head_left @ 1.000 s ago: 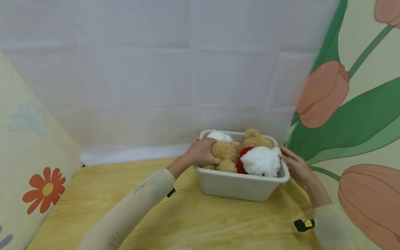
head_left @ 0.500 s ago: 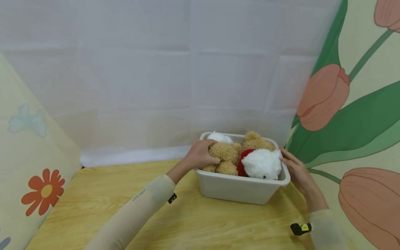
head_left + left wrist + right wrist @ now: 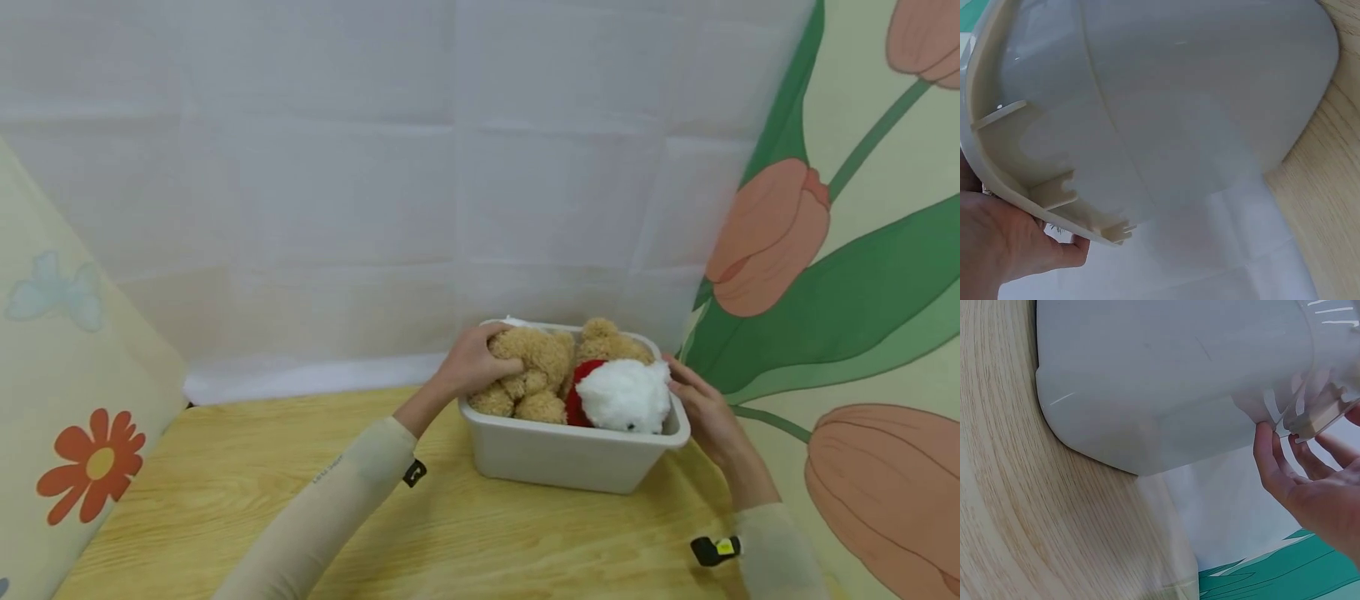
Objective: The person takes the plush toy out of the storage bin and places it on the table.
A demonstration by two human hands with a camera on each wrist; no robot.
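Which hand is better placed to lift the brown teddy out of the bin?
Left, probably. The left hand already grips the brown teddy over the white bin rim. The right hand rests at the far rim beside the white plush.

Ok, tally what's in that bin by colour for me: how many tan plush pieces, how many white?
Tan plush toys: 2, the tan bear under the left hand and a second tan toy behind.
White plush toys: 1, the white toy by the right hand.
Total: 3 in the bin.
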